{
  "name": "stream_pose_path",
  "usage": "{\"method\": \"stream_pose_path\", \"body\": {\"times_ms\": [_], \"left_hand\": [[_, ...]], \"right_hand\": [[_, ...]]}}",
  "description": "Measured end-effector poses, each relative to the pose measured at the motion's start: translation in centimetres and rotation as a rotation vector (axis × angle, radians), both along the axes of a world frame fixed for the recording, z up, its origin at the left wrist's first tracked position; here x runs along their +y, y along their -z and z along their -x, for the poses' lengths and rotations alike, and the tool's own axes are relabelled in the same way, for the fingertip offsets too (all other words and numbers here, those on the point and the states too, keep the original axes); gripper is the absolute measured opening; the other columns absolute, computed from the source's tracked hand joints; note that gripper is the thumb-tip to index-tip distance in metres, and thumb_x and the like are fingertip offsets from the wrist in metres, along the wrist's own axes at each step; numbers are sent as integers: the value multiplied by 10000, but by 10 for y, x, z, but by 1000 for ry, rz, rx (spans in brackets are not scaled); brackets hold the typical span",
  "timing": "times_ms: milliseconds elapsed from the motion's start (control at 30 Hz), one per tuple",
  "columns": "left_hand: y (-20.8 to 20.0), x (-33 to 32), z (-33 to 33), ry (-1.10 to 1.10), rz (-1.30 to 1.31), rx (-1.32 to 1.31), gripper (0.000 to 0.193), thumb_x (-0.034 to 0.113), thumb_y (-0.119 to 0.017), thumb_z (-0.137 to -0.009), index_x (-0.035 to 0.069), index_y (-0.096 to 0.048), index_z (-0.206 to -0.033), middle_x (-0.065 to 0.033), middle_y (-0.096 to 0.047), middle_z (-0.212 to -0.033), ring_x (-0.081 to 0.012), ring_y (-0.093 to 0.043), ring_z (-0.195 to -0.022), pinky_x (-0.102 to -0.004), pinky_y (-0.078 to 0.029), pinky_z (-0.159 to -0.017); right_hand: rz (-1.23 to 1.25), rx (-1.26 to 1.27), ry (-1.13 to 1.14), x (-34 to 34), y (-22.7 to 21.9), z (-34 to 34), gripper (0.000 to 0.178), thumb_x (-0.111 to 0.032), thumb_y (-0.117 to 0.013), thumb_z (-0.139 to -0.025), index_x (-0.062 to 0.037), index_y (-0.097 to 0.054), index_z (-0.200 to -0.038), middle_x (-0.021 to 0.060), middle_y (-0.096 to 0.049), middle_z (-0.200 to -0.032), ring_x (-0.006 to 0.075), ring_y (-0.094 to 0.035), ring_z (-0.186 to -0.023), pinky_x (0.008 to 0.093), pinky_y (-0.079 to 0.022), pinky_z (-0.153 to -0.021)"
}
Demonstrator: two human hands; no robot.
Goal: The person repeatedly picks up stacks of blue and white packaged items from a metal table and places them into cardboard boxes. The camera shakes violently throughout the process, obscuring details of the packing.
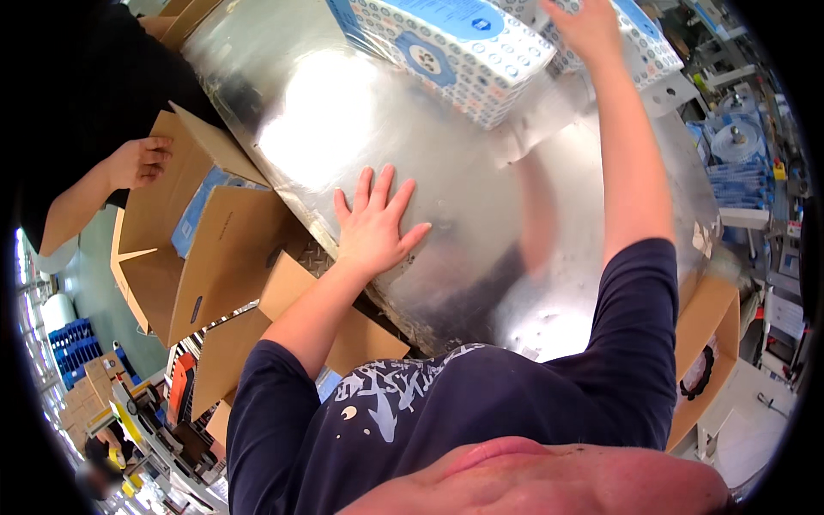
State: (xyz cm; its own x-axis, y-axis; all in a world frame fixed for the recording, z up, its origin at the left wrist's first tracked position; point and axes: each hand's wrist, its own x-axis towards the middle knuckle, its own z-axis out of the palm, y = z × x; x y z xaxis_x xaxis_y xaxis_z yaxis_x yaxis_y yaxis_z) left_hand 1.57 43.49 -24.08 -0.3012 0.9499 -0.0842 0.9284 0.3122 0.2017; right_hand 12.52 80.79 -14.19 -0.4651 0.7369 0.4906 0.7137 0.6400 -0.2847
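My left hand (375,225) lies flat on the shiny metal tabletop (463,257), fingers spread, holding nothing. Stretched toward the far right, my right hand (590,33) is over a patterned white-and-blue pack (639,43). Its thumb side is spread apart, while the other fingertips are cut off by the upper edge; whether it touches the pack I cannot tell. Just left of that hand, a larger white-and-blue pack (468,51) with small round prints and a flower-like blue badge rests on the metal.
An open cardboard box (227,249) with blue packs inside stands left of the table, and another person's hand (139,163) is at its flap. Another open carton (322,318) is beside my left forearm. At the right are a cardboard box (717,343) and machinery with white reels (736,142).
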Motion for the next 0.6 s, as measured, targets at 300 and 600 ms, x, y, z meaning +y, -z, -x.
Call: {"method": "stream_pose_path", "body": {"times_ms": [300, 600], "left_hand": [[-2, 1, 3, -10, -24, -13, 654, 523, -556, -773, 201, -419, -1326, -106, -258, -1442, -329, -159, -1351, -624, -113, -1019], [-3, -1, 4, -18, -33, -57, 647, 510, -549, -788, 196, -405, -1334, -100, -240, -1451, -324, -148, -1355, -617, -99, -1033]], "right_hand": [[85, -377, 46, -37, -27, 87, 631, -492, -617, -717, -91, -505, -1191, 166, -498, -1220, 326, -468, -1148, 452, -363, -961], [1, -417, 22, -33, -21, 46, 541, -471, -618, -663, -108, -568, -1061, 151, -605, -962, 312, -595, -904, 415, -474, -771]]}}
